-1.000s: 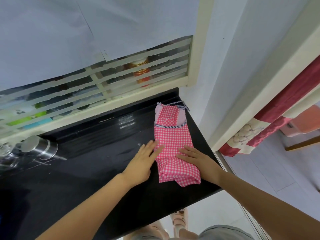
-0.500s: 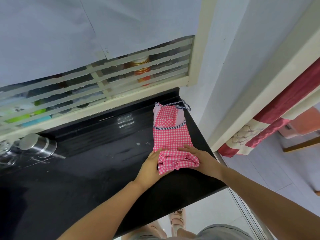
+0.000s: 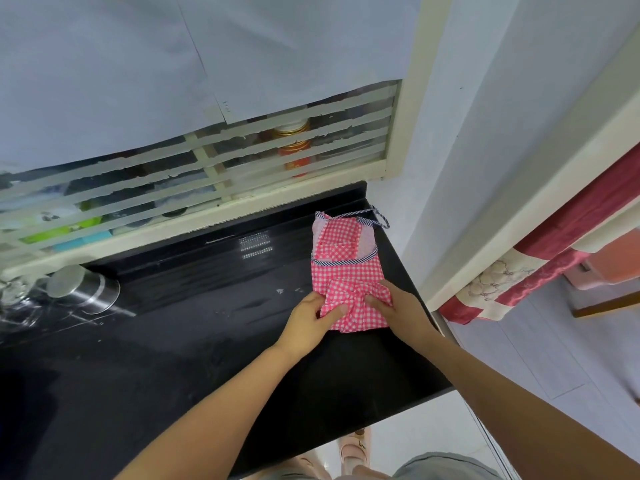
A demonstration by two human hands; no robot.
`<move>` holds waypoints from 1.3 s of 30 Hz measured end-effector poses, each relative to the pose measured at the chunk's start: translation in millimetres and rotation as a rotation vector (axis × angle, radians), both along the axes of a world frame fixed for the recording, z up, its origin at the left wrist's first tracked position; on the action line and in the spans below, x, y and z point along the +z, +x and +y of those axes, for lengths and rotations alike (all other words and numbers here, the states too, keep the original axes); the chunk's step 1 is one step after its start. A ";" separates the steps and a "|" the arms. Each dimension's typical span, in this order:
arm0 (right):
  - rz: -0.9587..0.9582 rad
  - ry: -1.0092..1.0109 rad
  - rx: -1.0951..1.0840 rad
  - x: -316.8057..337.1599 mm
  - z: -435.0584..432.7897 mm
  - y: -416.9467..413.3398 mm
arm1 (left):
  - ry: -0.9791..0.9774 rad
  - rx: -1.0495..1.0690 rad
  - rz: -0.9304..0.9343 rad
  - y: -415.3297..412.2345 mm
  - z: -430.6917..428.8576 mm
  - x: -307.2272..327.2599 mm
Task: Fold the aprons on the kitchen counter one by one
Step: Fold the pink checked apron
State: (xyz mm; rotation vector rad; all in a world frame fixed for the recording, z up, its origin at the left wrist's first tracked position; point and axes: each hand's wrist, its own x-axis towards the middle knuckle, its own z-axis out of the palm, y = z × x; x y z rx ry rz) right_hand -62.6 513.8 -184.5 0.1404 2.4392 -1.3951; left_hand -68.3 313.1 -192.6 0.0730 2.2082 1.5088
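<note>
My left hand (image 3: 306, 323) and right hand (image 3: 403, 311) each pinch the near end of the pink gingham apron (image 3: 346, 271), thumbs on top and fingers curled into the bunched fold between them. The rest of it lies flat as a narrow strip, running away from my fingertips toward the back of the black counter (image 3: 207, 341). Its neck strap (image 3: 379, 216) is looped at the far end.

The cloth looks thin, light and limp. I judge it will sag and crease wherever it is unsupported, and the glossy counter will let it slide if I push rather than lift. It seems best to hold both corners of this near fold so the edge stays straight. The loose strap could trail out and wants tucking.

Room is tight on one side. The counter's right edge runs just beside my right hand, with the wall (image 3: 450, 202) beyond it, and the front edge lies under my wrists. Left of my left hand the counter opens wide, and the steel canister (image 3: 86, 289) stands well apart.
</note>
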 end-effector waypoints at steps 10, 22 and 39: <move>-0.173 0.208 -0.003 4.0 -7.0 -47.5 | -0.066 0.186 -0.013 -28.2 6.3 0.5; 0.699 0.525 0.484 -18.9 22.9 -25.7 | -0.357 0.021 -0.041 -55.9 5.1 -2.0; 0.111 0.333 0.654 15.6 15.4 -43.0 | -0.380 -0.497 0.324 -26.1 -7.1 41.0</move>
